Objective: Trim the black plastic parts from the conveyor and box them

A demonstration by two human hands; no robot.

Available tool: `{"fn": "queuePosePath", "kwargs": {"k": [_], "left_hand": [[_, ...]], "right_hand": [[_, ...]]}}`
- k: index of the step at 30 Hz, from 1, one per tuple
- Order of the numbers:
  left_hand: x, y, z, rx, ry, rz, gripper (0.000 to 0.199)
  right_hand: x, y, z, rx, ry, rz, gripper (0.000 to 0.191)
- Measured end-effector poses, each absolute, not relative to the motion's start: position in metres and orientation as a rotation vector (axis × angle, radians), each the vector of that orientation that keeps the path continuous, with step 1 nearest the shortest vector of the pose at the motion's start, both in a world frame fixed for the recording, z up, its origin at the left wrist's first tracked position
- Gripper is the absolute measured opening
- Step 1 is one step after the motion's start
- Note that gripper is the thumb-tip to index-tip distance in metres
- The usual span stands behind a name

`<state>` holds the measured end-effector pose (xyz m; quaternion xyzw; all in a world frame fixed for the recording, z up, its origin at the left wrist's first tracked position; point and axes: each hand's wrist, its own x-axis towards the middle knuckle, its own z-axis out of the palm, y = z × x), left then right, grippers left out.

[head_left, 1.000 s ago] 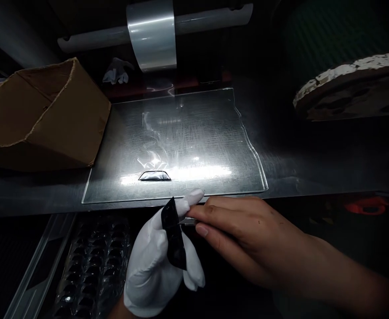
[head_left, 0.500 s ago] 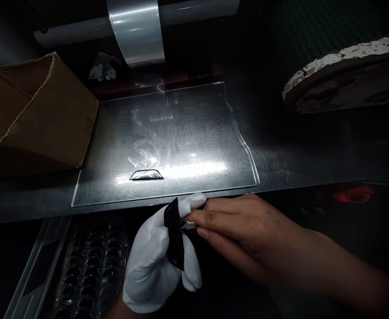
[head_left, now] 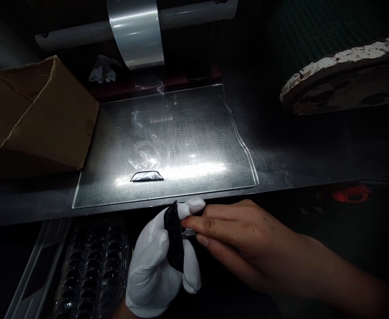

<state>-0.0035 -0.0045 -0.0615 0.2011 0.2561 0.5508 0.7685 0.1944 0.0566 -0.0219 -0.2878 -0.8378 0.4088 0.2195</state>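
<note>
My left hand point(head_left: 154, 261), in a white glove, grips a dark trapezoid-shaped piece point(head_left: 173, 237) upright between thumb and fingers. My bare right hand point(head_left: 237, 235) pinches a small metal blade-like tool point(head_left: 189, 232), whose tip meets the right edge of the dark piece. Beyond my hands, a similar flat trapezoid piece point(head_left: 147, 176) with a dark outline lies on a clear sheet point(head_left: 197, 133), beside crinkled transparent film point(head_left: 144, 153).
An open cardboard box point(head_left: 58, 119) stands at the left. A film roll point(head_left: 136, 33) hangs on a bar behind. A tray of dark pieces point(head_left: 91, 270) sits lower left, a red object point(head_left: 350, 194) at the right. A large round object point(head_left: 344, 79) occupies the upper right.
The tool's tip sits slightly lower along the edge of the dark piece, and my right hand has shifted slightly down. The left hand keeps its hold.
</note>
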Motion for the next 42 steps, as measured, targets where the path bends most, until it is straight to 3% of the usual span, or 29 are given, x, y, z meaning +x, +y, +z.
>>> {"fn": "queuePosePath", "kwargs": {"k": [6, 13, 22, 28, 42], "left_hand": [[-0.003, -0.001, -0.053, 0.386, 0.638, 1.179, 0.031], [-0.005, -0.005, -0.061, 0.417, 0.556, 1.15, 0.05], [-0.011, -0.01, -0.046, 0.42, 0.652, 0.999, 0.03], [-0.013, -0.008, -0.037, 0.393, 0.601, 0.92, 0.034], [-0.015, -0.009, -0.038, 0.461, 0.698, 0.884, 0.039]], "right_hand": [[0.194, 0.049, -0.02, -0.782, -2.313, 1.192, 0.033], [0.2, 0.047, -0.02, -0.906, -2.187, 1.071, 0.041], [0.224, 0.072, -0.001, -0.952, -2.33, 0.787, 0.042], [0.219, 0.082, 0.013, -0.907, -2.555, 0.615, 0.034], [0.212, 0.081, 0.018, -0.935, -2.644, 0.603, 0.031]]}}
